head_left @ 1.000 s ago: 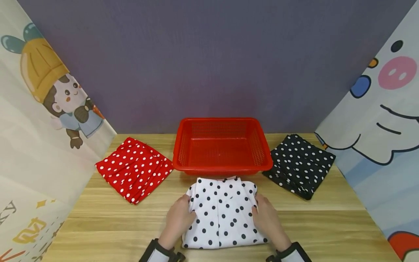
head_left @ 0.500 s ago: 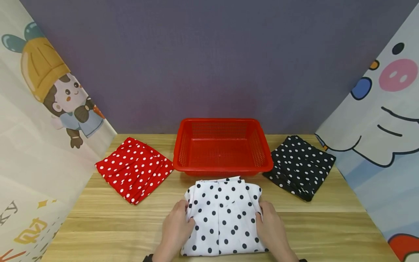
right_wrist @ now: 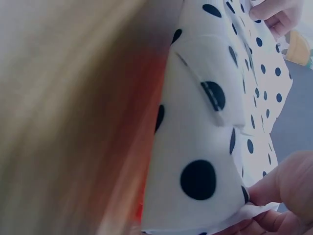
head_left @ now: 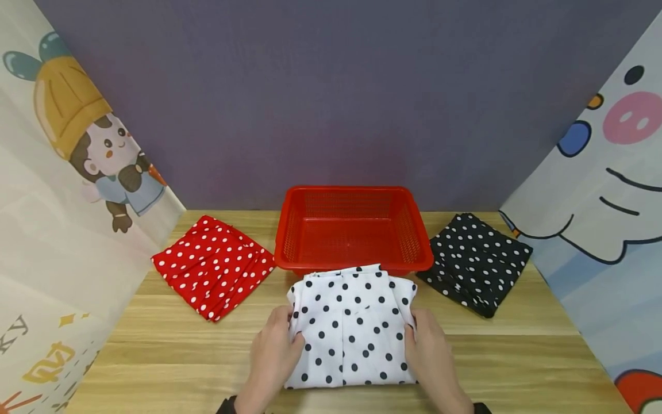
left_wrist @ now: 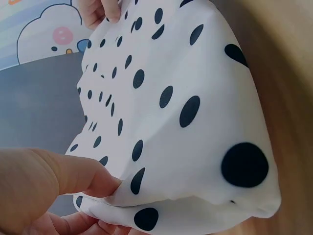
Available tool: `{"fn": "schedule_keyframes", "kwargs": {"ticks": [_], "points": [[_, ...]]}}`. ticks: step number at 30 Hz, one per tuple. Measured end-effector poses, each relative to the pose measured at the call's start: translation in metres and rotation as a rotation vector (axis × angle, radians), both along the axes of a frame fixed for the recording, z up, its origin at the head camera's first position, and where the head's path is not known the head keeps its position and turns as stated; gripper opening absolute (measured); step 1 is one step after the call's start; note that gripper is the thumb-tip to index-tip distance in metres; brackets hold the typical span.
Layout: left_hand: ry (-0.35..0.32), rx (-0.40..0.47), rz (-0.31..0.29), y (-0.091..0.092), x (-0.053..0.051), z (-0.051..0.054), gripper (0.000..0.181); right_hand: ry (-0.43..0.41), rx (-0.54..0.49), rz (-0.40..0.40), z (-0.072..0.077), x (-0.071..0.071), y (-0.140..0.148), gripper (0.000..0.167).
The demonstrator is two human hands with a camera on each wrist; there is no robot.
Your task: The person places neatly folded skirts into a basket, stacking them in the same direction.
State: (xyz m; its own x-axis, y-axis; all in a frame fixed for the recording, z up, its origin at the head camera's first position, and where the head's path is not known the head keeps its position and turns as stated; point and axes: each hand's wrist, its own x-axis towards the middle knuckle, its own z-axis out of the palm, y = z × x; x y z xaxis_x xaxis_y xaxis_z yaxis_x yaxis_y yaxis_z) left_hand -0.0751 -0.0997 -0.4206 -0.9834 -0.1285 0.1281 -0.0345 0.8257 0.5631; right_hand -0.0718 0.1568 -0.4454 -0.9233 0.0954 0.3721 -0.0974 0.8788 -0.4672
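White dotted cloth (head_left: 357, 328): we are seeing a folded white piece with black dots, lying between the two hands in front of the red basket; in the head view its far edge is overlapping the basket's near rim, and we are not able to tell whether the two are touching.
Left grip (head_left: 275, 353): we are observing a pinch on the cloth's left side, the thumb pressing on the upper face and the fingers curling beneath; only the layered fabric is separating them.
Right grip (head_left: 431, 353): we are finding the matching pinch on the right side, thumb above, fingertips below, closed down to the thickness of the fabric.
Fold, left wrist view: we are looking at a narrow gap running between the layers from the thumb toward the corner.
Red basket (head_left: 346, 202): we are viewing a perforated rectangular basket standing at the far side of the table (head_left: 181, 356).
Red dotted cloth (head_left: 214, 267): we are noting a folded red piece with white dots, lying turned at an angle left of the basket.
Black dotted cloth (head_left: 476, 261): we are noting its black counterpart with white dots, lying right of the basket.
Backdrop (head_left: 331, 103): we are facing a plain grey-purple surface behind the table.
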Motion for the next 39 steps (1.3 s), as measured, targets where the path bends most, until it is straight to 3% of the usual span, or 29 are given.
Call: {"fn": "schedule_keyframes", "kwargs": {"ticks": [4,15,26,39], "points": [[0.035,0.01,-0.003,-0.001,-0.011,0.008,0.04,0.037,0.005,0.014,0.011,-0.012,-0.001,0.023],[0.149,0.025,-0.012,-0.001,-0.045,0.021,0.038,-0.013,-0.021,0.04,0.029,-0.043,-0.003,0.026],[0.13,0.083,-0.059,0.005,-0.074,0.032,0.038,0.041,0.011,0.048,0.042,-0.073,0.005,0.026],[0.115,-0.005,-0.059,0.009,-0.103,0.05,0.038,0.093,0.06,0.066,0.054,-0.106,0.009,0.026]]}}
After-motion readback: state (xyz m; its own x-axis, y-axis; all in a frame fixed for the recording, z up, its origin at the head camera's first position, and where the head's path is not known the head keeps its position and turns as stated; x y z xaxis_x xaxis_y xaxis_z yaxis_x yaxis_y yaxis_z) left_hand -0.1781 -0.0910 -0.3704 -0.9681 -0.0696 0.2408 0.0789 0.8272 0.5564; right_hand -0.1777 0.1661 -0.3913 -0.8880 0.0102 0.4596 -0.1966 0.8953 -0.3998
